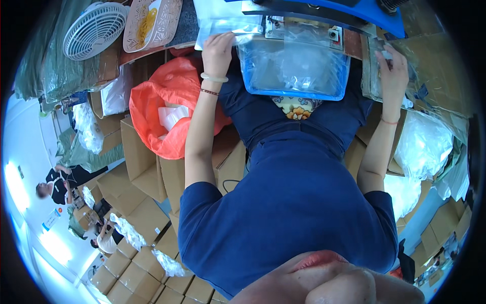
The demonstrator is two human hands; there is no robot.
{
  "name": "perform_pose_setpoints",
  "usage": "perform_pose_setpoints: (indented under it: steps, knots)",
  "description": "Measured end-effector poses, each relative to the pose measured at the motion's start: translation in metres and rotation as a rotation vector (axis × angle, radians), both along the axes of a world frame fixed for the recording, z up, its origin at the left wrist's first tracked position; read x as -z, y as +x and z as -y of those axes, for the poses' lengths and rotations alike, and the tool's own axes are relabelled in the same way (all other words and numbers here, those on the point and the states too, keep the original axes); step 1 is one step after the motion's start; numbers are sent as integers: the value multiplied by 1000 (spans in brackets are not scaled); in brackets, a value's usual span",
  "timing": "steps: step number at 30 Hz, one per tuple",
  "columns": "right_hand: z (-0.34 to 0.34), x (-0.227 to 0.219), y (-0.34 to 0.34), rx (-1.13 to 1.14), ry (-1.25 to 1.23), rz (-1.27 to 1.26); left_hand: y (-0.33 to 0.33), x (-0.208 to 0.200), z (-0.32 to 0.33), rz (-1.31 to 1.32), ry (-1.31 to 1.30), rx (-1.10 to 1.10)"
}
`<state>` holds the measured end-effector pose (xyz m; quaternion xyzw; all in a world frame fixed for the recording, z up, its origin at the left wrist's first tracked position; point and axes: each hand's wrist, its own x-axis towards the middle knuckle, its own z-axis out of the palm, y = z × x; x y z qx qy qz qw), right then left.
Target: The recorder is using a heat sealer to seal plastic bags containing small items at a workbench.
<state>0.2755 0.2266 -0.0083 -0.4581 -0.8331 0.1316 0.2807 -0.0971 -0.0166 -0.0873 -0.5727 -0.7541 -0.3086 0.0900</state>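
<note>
At the table's left part my left hand (217, 50) is closed on the edge of a clear plastic bag (243, 26), its fingertips pressed onto the film. Over on the right, my right hand (392, 71) has half-bent fingers with the thumb apart from them. It is above an open carton (372, 83) with clear plastic in it, and nothing shows in its grasp. Between the hands, over my lap, a blue tray (293, 96) holds clear plastic bags (298, 71). Behind the tray stands a blue machine (324, 12) with metal parts (276, 26) under it.
A pink basket (153, 38) with yellow bands and a white fan (96, 30) are at the far left. Beside my left arm hangs a red bag (162, 106) with white pieces inside. Cardboard boxes (136, 273) and plastic bags (424, 144) surround me. Two people are in the background.
</note>
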Motion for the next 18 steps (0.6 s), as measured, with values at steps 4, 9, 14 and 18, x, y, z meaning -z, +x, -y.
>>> perform_pose_setpoints:
  steps: [4,9,14,18]
  knots:
    - [54,-29,-29,-332,-239,-300,27,-41,2,419,-14,-112]
    - [99,-49,-73,-547,-458,-350,73,-84,4,985,24,26]
    - [92,-78,-92,-664,-92,-386,95,-97,-3,1120,-45,121]
    - [77,-82,-81,-727,-96,-145,97,-95,-8,1219,-233,310]
